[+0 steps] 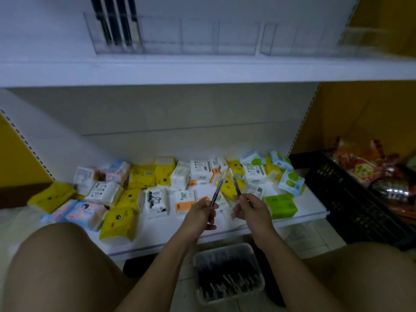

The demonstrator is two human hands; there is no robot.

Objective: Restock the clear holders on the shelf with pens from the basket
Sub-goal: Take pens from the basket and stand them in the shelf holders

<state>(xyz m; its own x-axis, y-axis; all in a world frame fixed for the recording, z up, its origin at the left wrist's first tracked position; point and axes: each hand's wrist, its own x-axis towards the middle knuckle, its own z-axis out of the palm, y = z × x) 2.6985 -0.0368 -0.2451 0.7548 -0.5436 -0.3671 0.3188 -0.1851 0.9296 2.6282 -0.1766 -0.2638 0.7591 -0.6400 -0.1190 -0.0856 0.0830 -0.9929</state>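
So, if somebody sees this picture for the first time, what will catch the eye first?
Probably the hands at centre: the left hand and the right hand each hold a pen, tilted towards each other above the colourful tissue packs on the lower shelf. Then the clear holders on the upper shelf, the leftmost holding dark pens, and the basket of pens on the floor below.

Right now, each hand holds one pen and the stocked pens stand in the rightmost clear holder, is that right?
No: the head view shows the stocked pens in the leftmost clear holder; left hand and right hand each hold one pen.
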